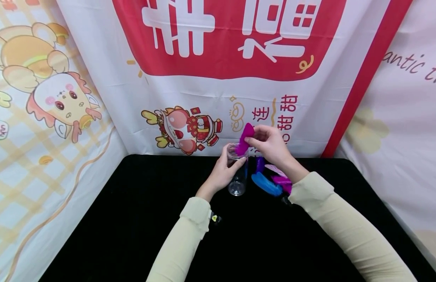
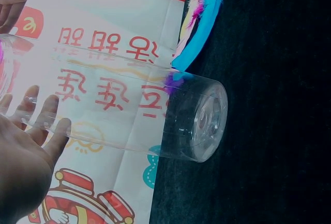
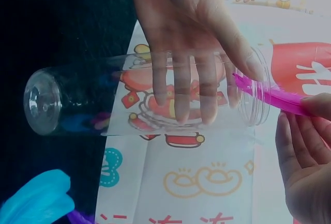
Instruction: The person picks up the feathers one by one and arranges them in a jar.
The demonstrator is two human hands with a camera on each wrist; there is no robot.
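My left hand (image 1: 223, 171) grips a clear plastic jar (image 1: 237, 182) round its upper part, fingers behind and thumb near the threaded mouth. In the right wrist view the thumb lies along the neck of the jar (image 3: 83, 100). My right hand (image 1: 270, 145) pinches a magenta feather (image 1: 245, 138) between thumb and fingers, just above the mouth. The tip of the feather (image 3: 282, 100) is inside the jar's opening. No other feather shows inside the clear walls.
Right of the jar lie several loose feathers on the black tabletop (image 1: 151, 219): a blue feather (image 1: 267, 184), a purple feather (image 1: 260, 164) and magenta and pale pink ones, partly under my right forearm. A printed cloth (image 1: 189, 90) hangs behind the table's far edge.
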